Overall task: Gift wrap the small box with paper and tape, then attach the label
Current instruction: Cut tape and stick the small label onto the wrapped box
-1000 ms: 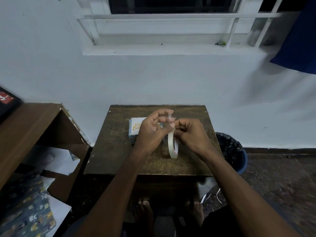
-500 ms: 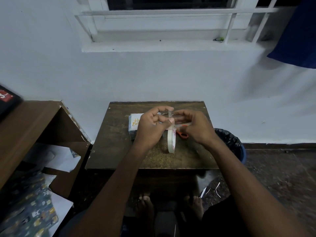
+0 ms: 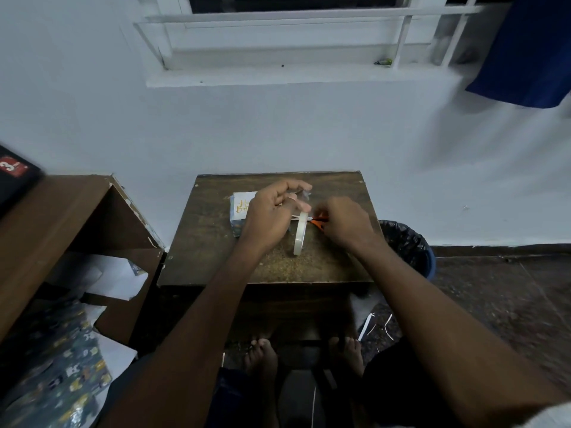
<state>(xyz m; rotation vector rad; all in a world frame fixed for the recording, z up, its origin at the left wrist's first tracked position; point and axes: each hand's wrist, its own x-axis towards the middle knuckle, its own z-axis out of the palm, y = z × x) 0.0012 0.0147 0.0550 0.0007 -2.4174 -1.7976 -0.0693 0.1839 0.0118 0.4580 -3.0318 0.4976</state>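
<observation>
Left hand: The left hand is up over the table with its fingers curled. The thumb and first finger pinch a clear strip of tape pulled up from the roll.
Right hand: The right hand is low on the table, fingers bent down onto the orange scissors. It covers most of them, so I cannot tell if it grips them or only touches them.
Tape roll: The tape roll stands on its edge on the table, between the two hands. Its flat sides face left and right. It looks thin from here, like a tall ring.
Box: The small box sits on the far left part of the table, partly behind the left hand. It is wrapped in blue paper with little pictures.
Label: A white label with gold writing lies flat on top of the box. The hand hides half of the words.
Table: The table is small, dark brown wood, and pushed against a pale wall.
Room: A window with white bars is above. A blue cloth hangs at the top right. A bin with a black bag stands just right of the table. A brown shelf is on the left, with more wrapping paper and white scraps below it. Bare feet show under the table.
</observation>
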